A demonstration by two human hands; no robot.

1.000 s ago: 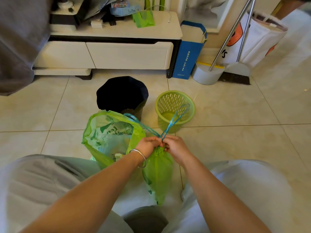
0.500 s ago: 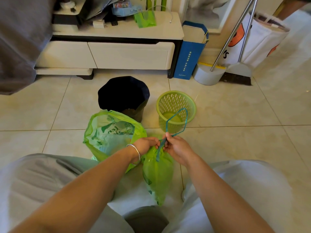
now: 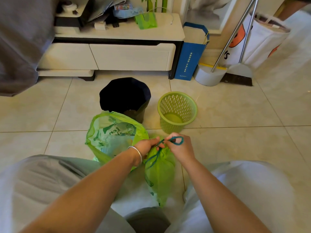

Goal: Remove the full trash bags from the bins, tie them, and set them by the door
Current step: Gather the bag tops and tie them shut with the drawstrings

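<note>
A small green trash bag [image 3: 159, 175] hangs between my knees with its mouth gathered. My left hand [image 3: 146, 146] pinches the gathered neck and the teal drawstring [image 3: 175, 140]. My right hand [image 3: 180, 147] holds the drawstring, whose small loop lies over its fingers. A larger green bag [image 3: 111, 137] stands open on the floor to the left, with packaging inside. Behind them stand a bin with a black liner [image 3: 125, 98] and an unlined green slotted basket [image 3: 177, 111].
A low white TV cabinet [image 3: 131, 56] runs along the back, a blue paper bag [image 3: 190, 63] beside it. A white dustpan [image 3: 208, 76], a broom [image 3: 239, 78] and a white tote [image 3: 262, 41] stand at the back right. Grey fabric [image 3: 21, 39] hangs at the left. Tiled floor lies all around.
The long drawstring loops that stretched up towards the green basket have been drawn in to a small loop at my right hand. Both hands stayed at the bag's neck.
</note>
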